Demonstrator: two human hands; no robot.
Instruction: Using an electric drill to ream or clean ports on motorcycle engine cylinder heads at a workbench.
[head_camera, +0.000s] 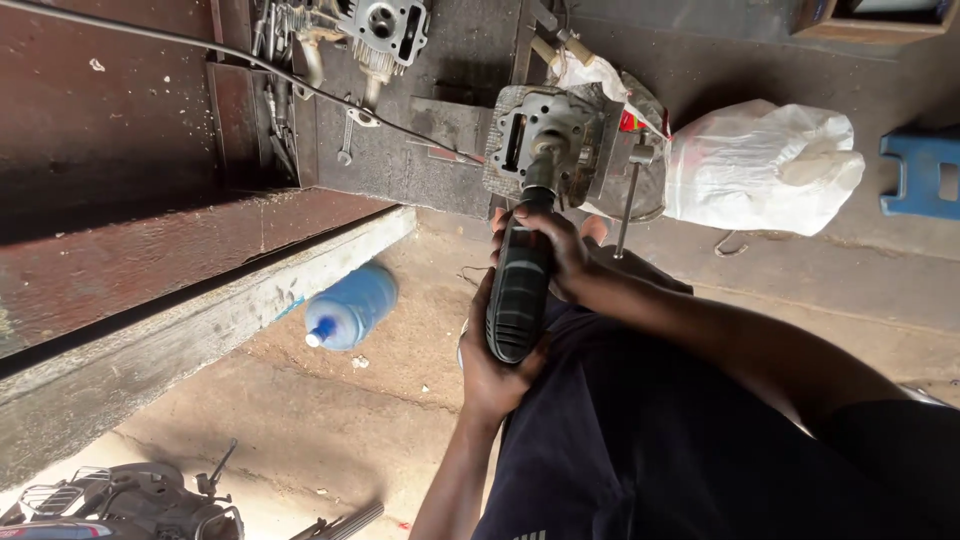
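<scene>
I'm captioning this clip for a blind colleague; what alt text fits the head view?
Two hands, left hand and right hand, hold a black ribbed power tool pressed into a grey metal engine part on a workbench. A white sack lies beside it, and a blue plastic bottle lies on the dusty floor.

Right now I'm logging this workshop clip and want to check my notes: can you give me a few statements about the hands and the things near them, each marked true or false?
1. Both hands grip the black power tool. True: the left hand holds its rear end and the right hand its front.
2. The tool's tip points at a grey engine cylinder head. True.
3. A red bottle lies on the floor. False: the bottle is blue and lies on its side.
4. The white sack sits on the person's lap. False: it lies beyond the cylinder head.
5. A spanner lies on the dark surface. True.
</scene>
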